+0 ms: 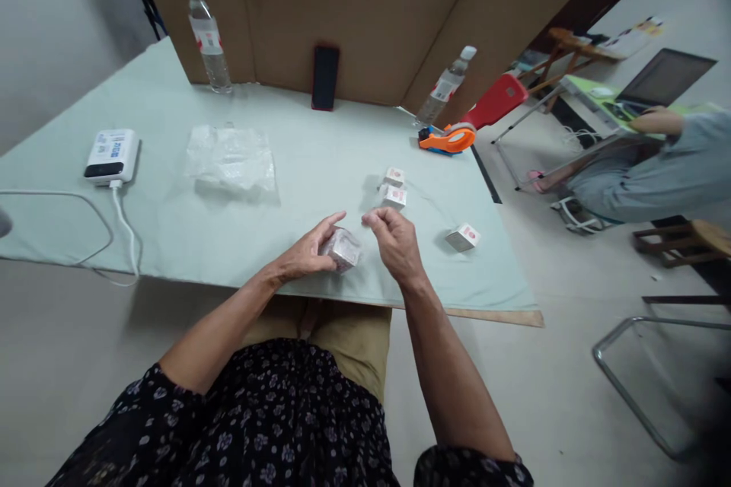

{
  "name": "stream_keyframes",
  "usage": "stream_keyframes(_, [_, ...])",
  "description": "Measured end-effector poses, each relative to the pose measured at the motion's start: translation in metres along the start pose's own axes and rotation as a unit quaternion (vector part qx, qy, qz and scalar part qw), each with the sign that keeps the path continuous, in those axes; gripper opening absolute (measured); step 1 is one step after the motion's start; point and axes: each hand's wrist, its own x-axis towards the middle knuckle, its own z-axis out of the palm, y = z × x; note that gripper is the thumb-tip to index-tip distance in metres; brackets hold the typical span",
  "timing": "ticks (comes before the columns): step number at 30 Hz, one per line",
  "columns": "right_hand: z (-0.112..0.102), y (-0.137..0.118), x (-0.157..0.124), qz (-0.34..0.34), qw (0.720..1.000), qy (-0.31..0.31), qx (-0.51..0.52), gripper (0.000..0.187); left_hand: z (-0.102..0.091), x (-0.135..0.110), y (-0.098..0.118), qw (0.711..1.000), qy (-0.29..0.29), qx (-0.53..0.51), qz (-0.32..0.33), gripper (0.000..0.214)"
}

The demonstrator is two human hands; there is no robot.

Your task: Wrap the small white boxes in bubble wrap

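My left hand [308, 249] is closed around the side of a small box [343, 249] with a shiny, clear-looking wrap, near the table's front edge. A short gap to the right, my right hand [395, 242] is pinched, thumb against fingers; what lies in the pinch, if anything, is too small to make out. Just beyond it, a small white box with red print [394, 196] and a second such box [394, 176] stand close together. Another white box [463, 237] sits apart at the right.
A crumpled clear plastic bag [231, 160] lies left of centre. A white device [113, 156] has a cable. Two water bottles [210, 46] [445, 87], a phone [325, 77] and an orange-red tape dispenser [462, 133] stand by a cardboard screen [354, 7]. A person [656, 160] sits at a laptop.
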Motion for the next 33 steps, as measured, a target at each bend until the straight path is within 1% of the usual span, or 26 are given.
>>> stream_keyframes(3, [0.006, -0.004, 0.023, -0.025, 1.0, -0.015, 0.006, 0.023, -0.017, 0.008, -0.004, 1.0, 0.004, 0.012, 0.008, 0.098])
stream_keyframes(5, [0.013, -0.007, 0.039, -0.039, 0.999, -0.028, 0.007, 0.022, -0.022, 0.012, -0.007, 1.0, 0.006, -0.009, 0.014, 0.098])
stream_keyframes(8, [0.02, -0.012, 0.06, -0.037, 0.998, -0.05, -0.03, 0.02, -0.021, 0.018, -0.014, 0.999, 0.023, -0.029, 0.015, 0.097])
stream_keyframes(10, [0.014, -0.012, 0.068, -0.036, 0.996, -0.052, -0.063, 0.018, -0.018, 0.02, -0.018, 0.999, 0.048, -0.012, 0.002, 0.097])
stream_keyframes(12, [0.001, -0.011, 0.068, -0.049, 0.995, -0.059, -0.069, 0.016, -0.016, 0.022, -0.021, 0.998, 0.063, 0.001, -0.008, 0.097])
stream_keyframes(13, [-0.007, -0.009, 0.065, -0.054, 0.994, -0.076, -0.062, 0.017, -0.015, 0.022, -0.023, 0.998, 0.063, 0.003, -0.01, 0.098])
stream_keyframes(15, [-0.02, -0.003, 0.056, -0.055, 0.988, -0.137, -0.051, 0.034, -0.016, 0.022, -0.024, 0.998, 0.061, 0.006, -0.012, 0.097])
stream_keyframes(16, [-0.023, 0.001, 0.051, -0.052, 0.983, -0.168, -0.051, 0.043, -0.017, 0.022, -0.024, 0.998, 0.061, 0.009, -0.013, 0.097])
stream_keyframes(17, [-0.024, 0.004, 0.047, -0.052, 0.98, -0.186, -0.052, 0.044, -0.017, 0.023, -0.023, 0.998, 0.06, 0.012, -0.013, 0.096])
stream_keyframes(18, [-0.021, 0.008, 0.044, -0.055, 0.979, -0.189, -0.051, 0.038, -0.018, 0.023, -0.023, 0.998, 0.06, 0.016, -0.01, 0.096])
stream_keyframes(20, [-0.011, 0.012, 0.043, -0.063, 0.983, -0.167, -0.038, 0.021, -0.018, 0.023, -0.021, 0.998, 0.05, 0.026, 0.001, 0.098])
stream_keyframes(21, [-0.005, 0.012, 0.045, -0.061, 0.985, -0.157, -0.021, 0.019, -0.018, 0.023, -0.02, 0.999, 0.04, 0.033, 0.009, 0.099])
stream_keyframes(23, [0.006, 0.011, 0.052, -0.033, 0.988, -0.147, 0.031, 0.021, -0.018, 0.023, -0.017, 0.998, 0.021, 0.044, 0.025, 0.102])
stream_keyframes(25, [0.011, 0.008, 0.061, 0.017, 0.985, -0.142, 0.093, 0.021, -0.017, 0.021, -0.015, 0.997, 0.011, 0.062, 0.036, 0.105])
stream_keyframes(27, [0.011, 0.006, 0.069, 0.076, 0.98, -0.128, 0.134, 0.021, -0.018, 0.018, -0.014, 0.996, 0.009, 0.085, 0.033, 0.107])
stream_keyframes(29, [0.008, 0.007, 0.076, 0.12, 0.975, -0.12, 0.141, 0.021, -0.02, 0.016, -0.014, 0.996, 0.004, 0.09, 0.02, 0.109])
stream_keyframes(31, [0.006, 0.009, 0.08, 0.144, 0.974, -0.114, 0.134, 0.021, -0.022, 0.015, -0.015, 0.999, -0.006, 0.048, 0.013, 0.109])
stream_keyframes(33, [0.005, 0.013, 0.083, 0.153, 0.973, -0.106, 0.135, 0.02, -0.023, 0.017, -0.014, 1.0, -0.006, -0.013, 0.015, 0.103])
